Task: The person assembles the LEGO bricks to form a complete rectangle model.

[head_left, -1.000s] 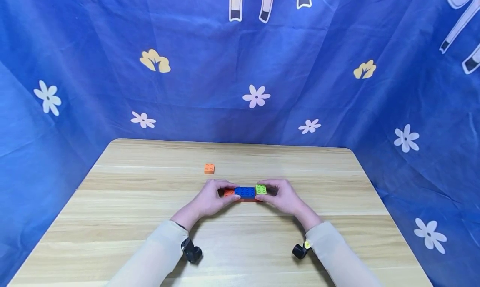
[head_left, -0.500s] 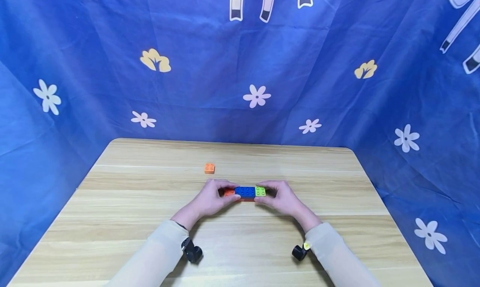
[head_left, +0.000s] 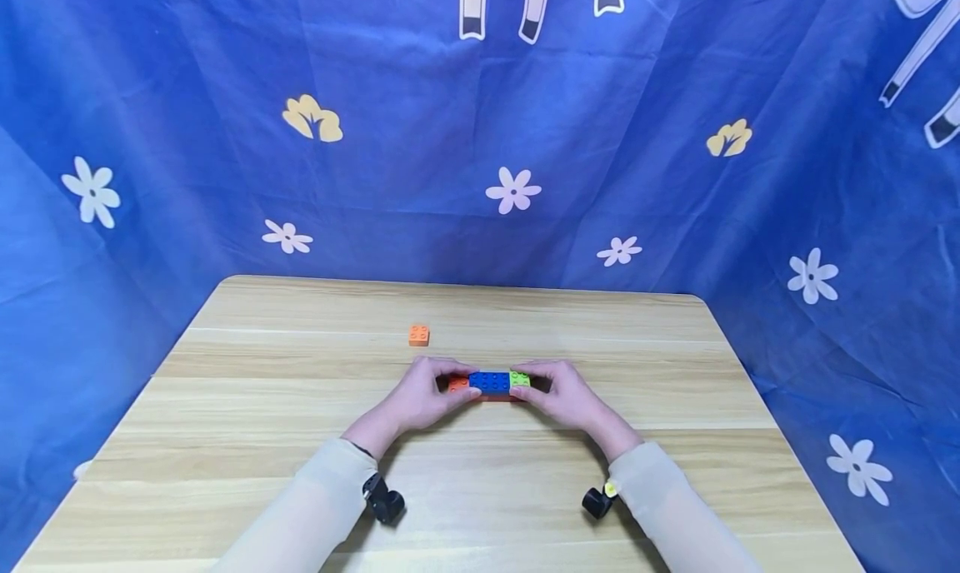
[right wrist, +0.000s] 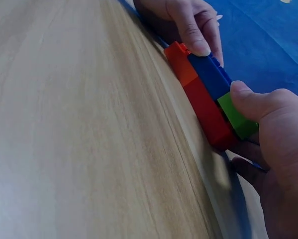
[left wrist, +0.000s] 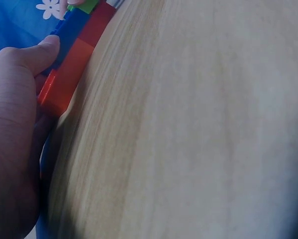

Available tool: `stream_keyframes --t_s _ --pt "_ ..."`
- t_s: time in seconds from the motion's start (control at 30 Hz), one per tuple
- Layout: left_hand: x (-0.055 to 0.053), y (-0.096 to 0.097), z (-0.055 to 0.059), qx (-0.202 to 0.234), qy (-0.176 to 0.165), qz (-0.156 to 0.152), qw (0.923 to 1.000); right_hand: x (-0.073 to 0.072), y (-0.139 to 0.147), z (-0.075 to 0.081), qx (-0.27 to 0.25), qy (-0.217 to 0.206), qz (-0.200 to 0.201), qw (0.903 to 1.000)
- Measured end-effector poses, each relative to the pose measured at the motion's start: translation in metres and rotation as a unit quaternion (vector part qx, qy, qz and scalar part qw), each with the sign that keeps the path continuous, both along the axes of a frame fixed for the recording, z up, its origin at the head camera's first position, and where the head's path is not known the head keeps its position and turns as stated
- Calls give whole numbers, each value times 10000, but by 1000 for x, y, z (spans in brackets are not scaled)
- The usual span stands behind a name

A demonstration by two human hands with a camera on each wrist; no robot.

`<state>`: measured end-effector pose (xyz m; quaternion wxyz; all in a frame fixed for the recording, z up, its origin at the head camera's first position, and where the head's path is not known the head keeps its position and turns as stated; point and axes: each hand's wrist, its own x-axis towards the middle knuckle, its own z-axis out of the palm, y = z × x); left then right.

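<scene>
A low stack of toy blocks (right wrist: 204, 102) stands near the middle of the wooden table (head_left: 480, 490), two layers high, its length running from 9 o'clock to 3 o'clock. It seems to sit on the tabletop, though its underside is hidden. The lower layer has an orange-red block (right wrist: 180, 63) at the 9 o'clock end and a red block (right wrist: 208, 115) at the 3 o'clock end. On top, a long blue block (right wrist: 211, 77) bridges the two, and a small green block (right wrist: 238, 118) sits against its 3 o'clock end. The orange-red studs show past the blue block's other end.

At 9 o'clock the left hand (head_left: 427, 394) pinches the blue block, thumb on the near side, fingertips on the far side. At 3 o'clock the right hand (head_left: 558, 396) pinches the green block in the same way, its thumb close to where green meets blue.

A loose orange block (head_left: 418, 336) lies on the table at 10 o'clock from the stack, well apart from it. Toward 7 and 5 o'clock are two pale sleeves (head_left: 300, 502), each with a small black camera (head_left: 385, 502) at the wrist. Past the table's 12 o'clock edge hangs a blue cloth (head_left: 420, 173) printed with white flowers (head_left: 513, 191).
</scene>
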<state>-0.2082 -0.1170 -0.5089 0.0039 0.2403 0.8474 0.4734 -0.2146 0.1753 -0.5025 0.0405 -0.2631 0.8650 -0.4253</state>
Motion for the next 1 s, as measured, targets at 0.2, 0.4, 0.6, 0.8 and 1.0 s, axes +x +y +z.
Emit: stream_keyframes --t_s 0.2,0.4,0.6,0.8,1.0 --pt "1 -2 -1 -2 9 32 10000 -4 0 -3 44 44 102 9999" --pt "1 -2 -1 -44 -14 57 10000 -5 0 -5 -125 -81 77 9999" --pt "1 -3 -1 -29 33 79 10000 -6 -1 -7 -102 15 63 9999" --pt "4 -3 0 -117 -44 74 9999 -8 -2 -3 112 307 311 9990" --pt "4 0 2 -261 -11 15 9997 -4 1 -2 188 106 121 9997"
